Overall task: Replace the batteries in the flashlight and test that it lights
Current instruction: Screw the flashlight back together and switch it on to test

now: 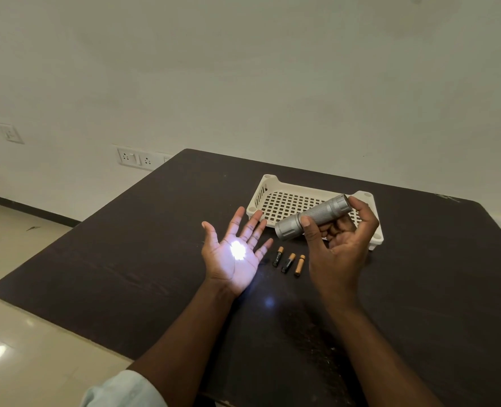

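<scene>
My right hand (341, 245) grips a silver flashlight (316, 215) above the dark table (125, 259), its head pointing left and down. The flashlight is lit: a bright white spot falls on the palm of my left hand (234, 254), which is held flat, palm up, fingers spread, holding nothing. Three small batteries (289, 262) with black and copper bodies lie side by side on the table between my two hands.
A white perforated plastic tray (272, 204) stands on the table just behind my hands, partly hidden by the flashlight and my right hand. Wall sockets (134, 158) sit behind the table's far left corner. A tiled floor (23, 318) lies to the left.
</scene>
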